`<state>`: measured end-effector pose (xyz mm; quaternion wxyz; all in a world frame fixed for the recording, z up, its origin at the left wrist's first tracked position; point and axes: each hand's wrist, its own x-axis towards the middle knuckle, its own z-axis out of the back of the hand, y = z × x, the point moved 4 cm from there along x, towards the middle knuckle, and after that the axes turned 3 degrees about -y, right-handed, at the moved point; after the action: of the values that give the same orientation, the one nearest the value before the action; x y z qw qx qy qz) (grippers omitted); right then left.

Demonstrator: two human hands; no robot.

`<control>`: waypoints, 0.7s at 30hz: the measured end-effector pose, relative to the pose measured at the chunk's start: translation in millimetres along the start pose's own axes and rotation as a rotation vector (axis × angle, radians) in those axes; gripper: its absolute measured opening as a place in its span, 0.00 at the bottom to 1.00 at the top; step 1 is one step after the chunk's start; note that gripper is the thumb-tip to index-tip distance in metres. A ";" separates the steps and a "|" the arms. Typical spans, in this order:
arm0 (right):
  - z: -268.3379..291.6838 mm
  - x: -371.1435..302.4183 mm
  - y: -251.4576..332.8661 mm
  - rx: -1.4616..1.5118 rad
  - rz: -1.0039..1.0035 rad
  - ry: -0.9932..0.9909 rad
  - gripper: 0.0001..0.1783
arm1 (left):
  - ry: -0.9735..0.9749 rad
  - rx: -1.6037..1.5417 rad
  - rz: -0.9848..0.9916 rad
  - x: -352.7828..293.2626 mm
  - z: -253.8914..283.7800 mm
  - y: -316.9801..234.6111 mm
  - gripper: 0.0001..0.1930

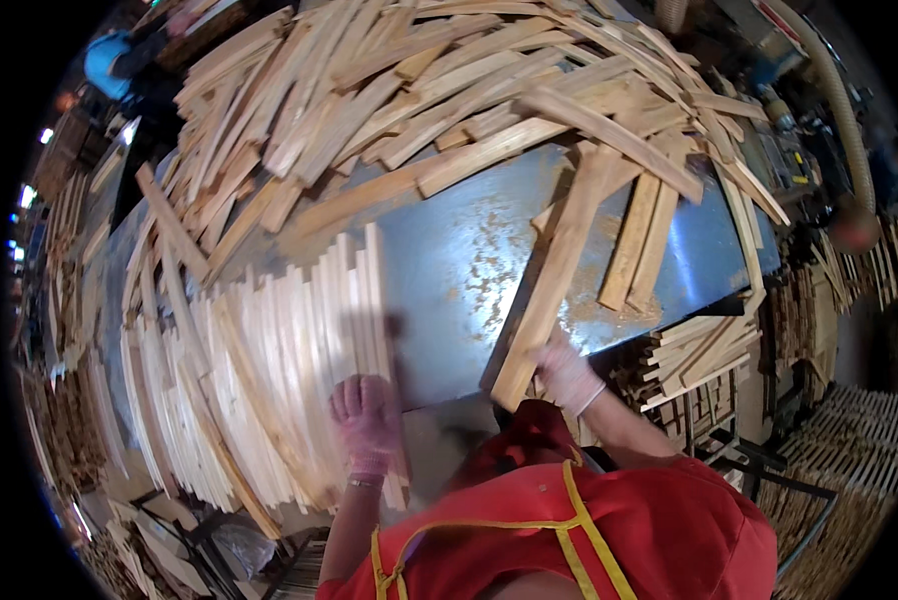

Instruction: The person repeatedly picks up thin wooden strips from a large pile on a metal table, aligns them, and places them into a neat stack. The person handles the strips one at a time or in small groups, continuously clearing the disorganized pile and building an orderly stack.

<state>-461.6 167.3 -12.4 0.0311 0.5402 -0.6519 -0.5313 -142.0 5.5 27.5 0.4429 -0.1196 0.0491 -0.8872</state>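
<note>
My left hand (366, 420), in a pinkish work glove, lies on the right side of a row of pale wooden strips (309, 330). Its fingers are slightly apart over the strips. The strips stand close side by side on the metal tabletop, and some reach past its near edge. In a pale glove, my right hand (569, 376) grips the near end of a long wooden plank (559, 270) from its right side; the thumb's hold is partly hidden. This plank slants away over the table, its far end by other loose pieces.
A large heap of loose wooden slats (419, 90) covers the table's far side. Stacked slats (699, 355) stand below its right edge. A ribbed hose (844, 110) hangs at the far right. Another person in blue (109, 65) is at the far left.
</note>
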 end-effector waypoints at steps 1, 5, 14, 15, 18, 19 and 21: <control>-11.2 -12.8 -27.9 -0.213 0.020 0.007 0.43 | -0.020 0.000 -0.011 1.1 -0.8 0.1 0.24; -69.7 -34.1 -117.2 -0.858 -0.046 0.365 0.49 | -0.017 -0.090 0.005 0.2 -4.4 7.6 0.28; -176.6 97.5 85.5 -1.596 0.043 0.587 0.29 | 0.024 -0.023 -0.015 19.2 -25.6 2.5 0.43; -152.6 131.2 136.5 -1.575 0.271 0.445 0.33 | 0.025 -0.034 -0.013 18.8 -26.3 3.3 0.43; -19.6 219.7 242.5 -1.667 0.611 -0.406 0.31 | 0.016 -0.057 -0.031 26.6 -18.2 -4.1 0.40; 10.1 231.2 278.5 -1.731 0.597 -0.630 0.28 | 0.008 -0.073 -0.048 28.7 -14.8 -6.0 0.39; 56.6 245.8 308.8 -1.799 0.455 -0.764 0.37 | -0.019 -0.095 -0.067 32.7 -11.1 -7.6 0.38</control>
<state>-805.6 -22.4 56.2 0.3173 -0.0283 -0.0618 -0.9459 -169.6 -16.2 23.7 0.4074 -0.1504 0.0828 -0.8970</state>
